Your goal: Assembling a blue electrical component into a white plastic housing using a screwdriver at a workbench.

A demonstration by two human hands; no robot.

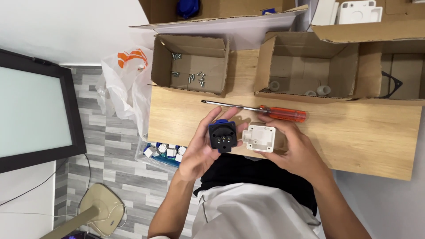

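My left hand (201,148) holds a black round socket insert with a blue rim (222,135), its face with metal contacts turned up toward me. My right hand (295,148) holds a white plastic housing box (260,137) just to the right of the insert; the two parts are close but apart. Both hands hover over the near edge of the wooden table (354,132). An orange-handled screwdriver (265,111) lies on the table just beyond my fingers.
Open cardboard boxes stand at the back: one with loose screws (190,66), one with grey rubber rings (305,71), another at the right (398,75). A white plastic bag (126,84) hangs at the table's left. A dark-framed screen (35,110) is at left; a bin of small white parts (164,152) sits below.
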